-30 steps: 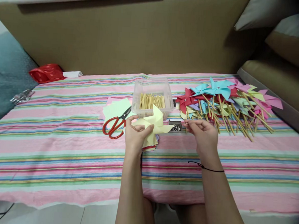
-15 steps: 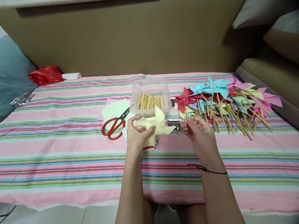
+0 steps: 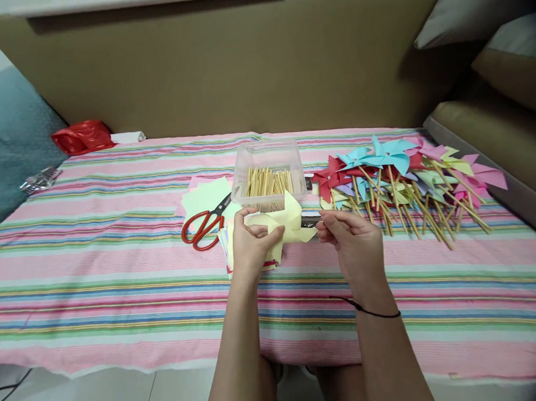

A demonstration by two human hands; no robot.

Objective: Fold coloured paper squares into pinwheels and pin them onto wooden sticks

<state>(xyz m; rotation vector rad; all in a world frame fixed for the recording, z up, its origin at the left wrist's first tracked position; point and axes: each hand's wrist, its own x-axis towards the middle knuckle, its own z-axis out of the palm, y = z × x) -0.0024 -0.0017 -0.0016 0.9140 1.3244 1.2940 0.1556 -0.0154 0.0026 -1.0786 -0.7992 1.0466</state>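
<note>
Pinched between the thumb and fingers of my left hand (image 3: 251, 246) is a pale yellow paper pinwheel (image 3: 290, 215), its corners folded in and curled. My right hand (image 3: 355, 245) is closed just right of the pinwheel's right tip, its thumb and fingertips pressed together. Whatever they hold is too small to make out. A small dark container (image 3: 311, 222) shows between the two hands, partly covered. Under my left hand lies a stack of coloured paper (image 3: 271, 261). Red-handled scissors (image 3: 208, 222) rest to the left of it, on light green and pink sheets (image 3: 205, 195).
Behind the pinwheel stands a clear plastic box (image 3: 271, 151) with many short wooden sticks (image 3: 269, 181). Finished pinwheels on sticks (image 3: 391, 156) are heaped at the right. A red plastic bag (image 3: 85, 138) lies far left on the striped cloth (image 3: 109, 275).
My right hand has moved left, closer to the pinwheel, still pinched. My left hand and the pinwheel have shifted slightly to the right.
</note>
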